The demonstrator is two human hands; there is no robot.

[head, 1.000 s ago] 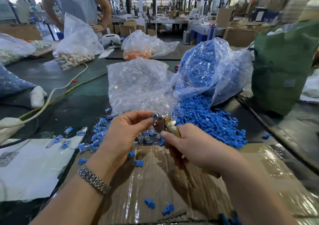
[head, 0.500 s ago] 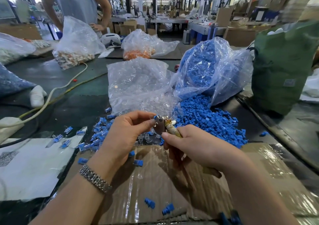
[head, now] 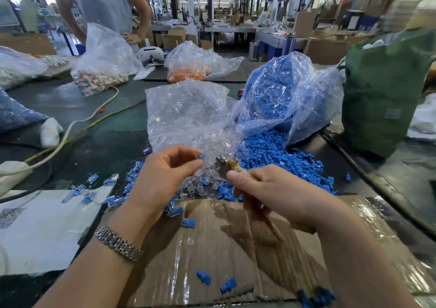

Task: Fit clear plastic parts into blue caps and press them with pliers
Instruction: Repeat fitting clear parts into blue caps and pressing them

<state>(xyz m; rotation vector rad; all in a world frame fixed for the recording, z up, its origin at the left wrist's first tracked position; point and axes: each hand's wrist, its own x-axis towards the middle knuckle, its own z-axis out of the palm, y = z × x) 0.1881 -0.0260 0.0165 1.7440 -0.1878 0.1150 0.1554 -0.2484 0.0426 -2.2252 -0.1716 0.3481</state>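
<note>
Here the dark green table carries everything, running from the near edge out to its far side. At the right edge stands a tall green bag, and just beside it, toward the middle, a clear sack of blue caps lies tipped over, its mouth spilling a loose pile of blue caps toward the near edge. Touching that sack on its left is a crumpled sack of clear plastic parts, with a few clear parts loose at its mouth. Along the near edge lies a flattened, tape-covered cardboard sheet, and a white paper sheet lies at the near left corner. More bags of small parts sit toward the far edge, one with orange pieces, and a white cable trails across the left side. The right hand is curled round the handles of the pliers, whose tip points away and stands just beside the left fingertips, apart from them. The left hand is half curled, thumb and forefinger pinching a small blue cap above the loose clear parts. Scattered fitted pieces lie left of that hand, near the paper.
</note>
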